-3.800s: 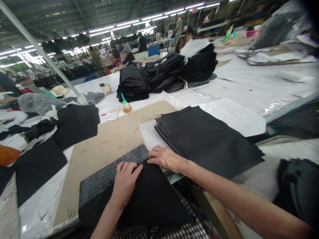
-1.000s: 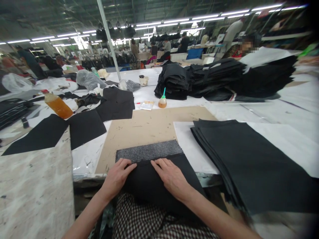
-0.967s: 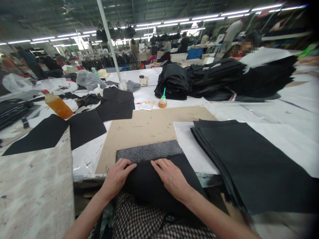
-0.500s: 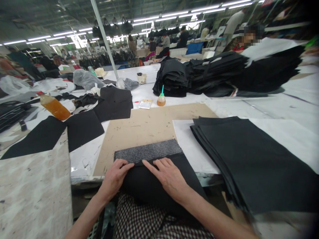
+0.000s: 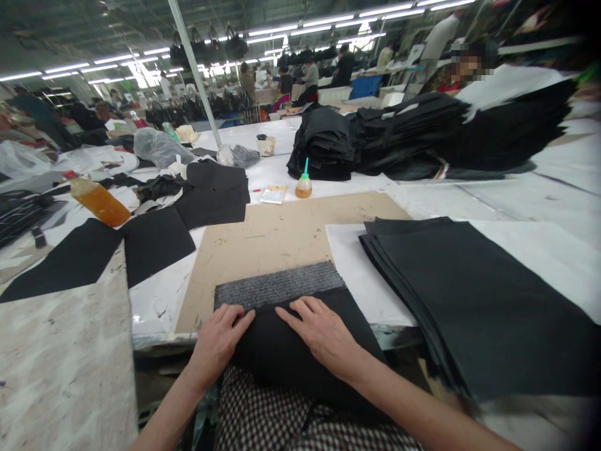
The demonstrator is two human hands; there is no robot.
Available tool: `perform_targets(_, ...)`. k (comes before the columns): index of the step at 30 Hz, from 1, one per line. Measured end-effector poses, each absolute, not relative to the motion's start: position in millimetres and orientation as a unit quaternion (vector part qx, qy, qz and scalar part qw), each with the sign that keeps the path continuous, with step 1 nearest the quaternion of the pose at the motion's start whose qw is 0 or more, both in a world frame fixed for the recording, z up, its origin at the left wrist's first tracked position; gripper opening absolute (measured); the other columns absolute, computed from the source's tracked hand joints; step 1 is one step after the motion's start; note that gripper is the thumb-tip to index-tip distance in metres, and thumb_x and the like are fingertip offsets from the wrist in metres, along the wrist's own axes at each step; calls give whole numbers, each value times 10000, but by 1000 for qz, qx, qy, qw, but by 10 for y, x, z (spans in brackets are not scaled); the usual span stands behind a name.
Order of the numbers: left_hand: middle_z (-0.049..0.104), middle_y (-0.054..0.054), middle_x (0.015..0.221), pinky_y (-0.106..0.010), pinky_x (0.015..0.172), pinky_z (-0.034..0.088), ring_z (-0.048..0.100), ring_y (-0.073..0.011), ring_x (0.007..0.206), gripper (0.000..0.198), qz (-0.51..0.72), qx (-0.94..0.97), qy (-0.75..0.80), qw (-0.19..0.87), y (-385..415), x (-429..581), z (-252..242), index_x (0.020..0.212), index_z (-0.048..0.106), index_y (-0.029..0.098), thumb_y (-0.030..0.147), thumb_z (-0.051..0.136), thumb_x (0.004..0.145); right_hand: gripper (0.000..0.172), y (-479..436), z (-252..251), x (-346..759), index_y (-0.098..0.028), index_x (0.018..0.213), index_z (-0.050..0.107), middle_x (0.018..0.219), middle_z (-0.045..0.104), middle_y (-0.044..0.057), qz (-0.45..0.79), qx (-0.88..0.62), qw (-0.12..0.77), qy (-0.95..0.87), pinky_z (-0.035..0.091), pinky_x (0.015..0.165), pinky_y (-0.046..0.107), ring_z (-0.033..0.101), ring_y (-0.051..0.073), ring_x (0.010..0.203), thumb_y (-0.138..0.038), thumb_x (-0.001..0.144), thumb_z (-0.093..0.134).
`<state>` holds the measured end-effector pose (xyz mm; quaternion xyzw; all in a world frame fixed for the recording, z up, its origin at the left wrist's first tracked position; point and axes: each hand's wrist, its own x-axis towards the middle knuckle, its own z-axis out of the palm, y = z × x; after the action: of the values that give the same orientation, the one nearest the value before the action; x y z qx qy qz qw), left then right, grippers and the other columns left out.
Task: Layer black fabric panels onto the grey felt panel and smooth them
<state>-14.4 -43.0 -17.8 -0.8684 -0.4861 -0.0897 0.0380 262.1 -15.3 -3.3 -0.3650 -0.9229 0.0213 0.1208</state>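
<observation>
A black fabric piece (image 5: 267,344) with a speckled grey strip (image 5: 282,283) along its far edge lies in front of me. Its near part hangs over the table edge above my lap. My left hand (image 5: 216,341) is closed on the fabric at the left, fingertips along the line where black meets grey and thumb angled inward. Farther right along that line, my right hand (image 5: 326,335) also holds the fabric down, with thumb and fingers bent on it. A short gap separates the two thumbs. The fabric's underside is hidden.
Beneath the fabric lies a tan board (image 5: 263,244). On the right, a stack of black sheets (image 5: 469,294) overhangs the edge. Ahead stand a green-tipped squeeze bottle (image 5: 303,187) and piled black pieces (image 5: 385,138); an amber-liquid bottle (image 5: 98,199) leans at left. People work farther back.
My right hand's thumb has shifted slightly right and toward me, widening the gap between the thumbs. My left hand has moved slightly nearer me. The fabric lies nearly as before.
</observation>
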Motion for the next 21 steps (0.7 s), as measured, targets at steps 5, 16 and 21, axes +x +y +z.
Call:
perform_targets(5,545,-95,1148,-394,882,509,502,-236,1017,450,-100,-868,-484,46,-431,-161,-205,1332,558,210,57,515,911,593,-101,-223,2984,-222,1409,504,1311,532,89,50,-370,171,-912,469,1033,400,471,229,1201,7,864,452)
perform_targets(16,557,-97,1137,-417,880,511,510,-245,996,380,-99,-866,-489,39,-449,-135,-163,1318,547,200,121,515,948,426,-144,48,2388,-144,1311,559,1198,590,101,37,-357,207,-910,481,996,377,516,224,1091,-44,903,487)
perform_targets(21,575,-98,1154,-390,922,509,534,-228,1046,389,-175,-848,-501,6,-432,-196,-226,1381,477,198,180,478,992,355,-230,-145,1916,-119,1290,567,1058,606,88,37,-336,183,-923,481,907,355,524,220,987,-95,939,511)
